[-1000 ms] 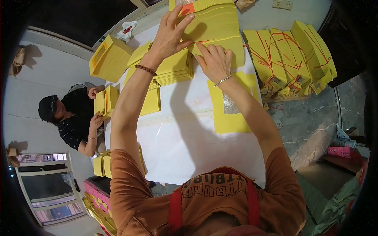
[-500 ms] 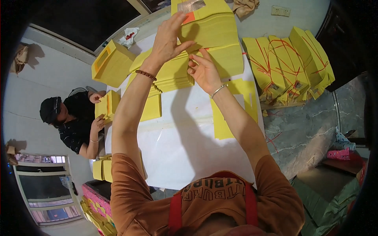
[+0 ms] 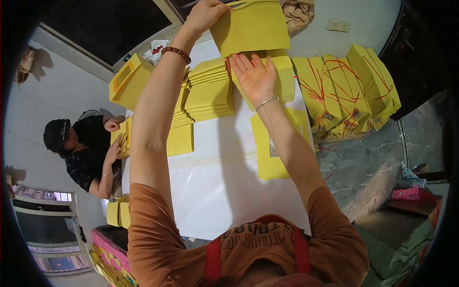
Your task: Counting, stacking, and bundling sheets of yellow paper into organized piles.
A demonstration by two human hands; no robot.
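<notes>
My left hand [image 3: 206,18] is at the far edge of the table, fingers closed on the upper left edge of a large yellow sheet [image 3: 251,31]. That sheet appears lifted, its lower edge above other yellow pieces [image 3: 284,79]. Just under this edge, my right hand [image 3: 256,76] lies palm up with fingers stretched out, holding nothing. To its left sits a stack of folded yellow pieces [image 3: 209,98] in neat layers. Partly behind my right forearm, a flat yellow sheet [image 3: 267,165] with a silvery window rests on the white table [image 3: 201,191].
Yellow bags tied with red cords [image 3: 334,91] stand to the right. An upright yellow bag [image 3: 130,79] is at the far left. Across the left edge, a co-worker [image 3: 88,148] handles a yellow piece [image 3: 123,136]. A green wrapped bundle [image 3: 387,248] lies at lower right.
My left hand has moved farther up and taken hold of the large yellow sheet. My right hand has turned palm up and opened flat. The view has shifted slightly.
</notes>
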